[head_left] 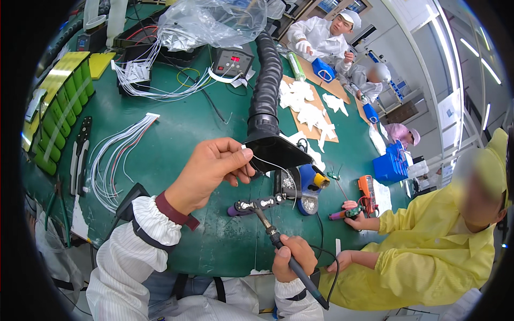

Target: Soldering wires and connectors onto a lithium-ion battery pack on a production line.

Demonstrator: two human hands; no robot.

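My left hand (211, 171) is raised over the green bench, its thumb and finger pinched on a thin white wire (276, 165) that curves off to the right. In my right hand (294, 258) is a soldering iron (273, 234), slanting up and left. Its tip is at a short row of cells (243, 207) with purple wrap and shiny metal on top; I cannot tell whether they touch. Just beyond stands a blue soldering iron stand (309, 179) with a yellow part.
A black fume hose (264, 75) ends in a hood (281, 151) beyond my left hand. White wires (115, 166), wire strippers (80, 155) and green cell packs (67, 115) lie left. At right, a yellow-sleeved person (423, 246) holds a small pack near an orange multimeter (367, 188).
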